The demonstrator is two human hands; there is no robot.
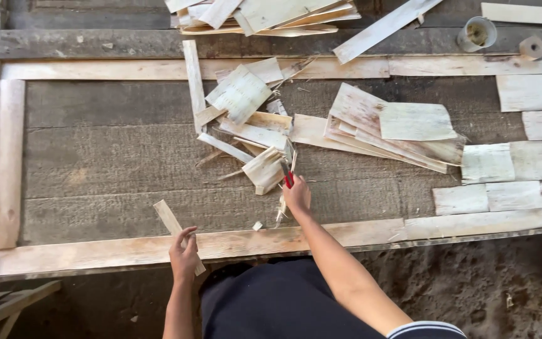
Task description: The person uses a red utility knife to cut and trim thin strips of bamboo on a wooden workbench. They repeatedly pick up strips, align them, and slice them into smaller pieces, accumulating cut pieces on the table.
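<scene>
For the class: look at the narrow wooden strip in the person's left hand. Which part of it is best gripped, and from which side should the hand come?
Probably the near end of the narrow wooden strip, from below, as the left hand has it. The strip slants up and away to the left over the workbench's pale edge board, so its near end overhangs toward the person and fingers can wrap across the narrow width.

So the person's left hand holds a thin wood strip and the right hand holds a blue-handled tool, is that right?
Nearly. The head view shows the tool in the right hand has red handles, not blue. The left hand does hold a thin wood strip.
</scene>
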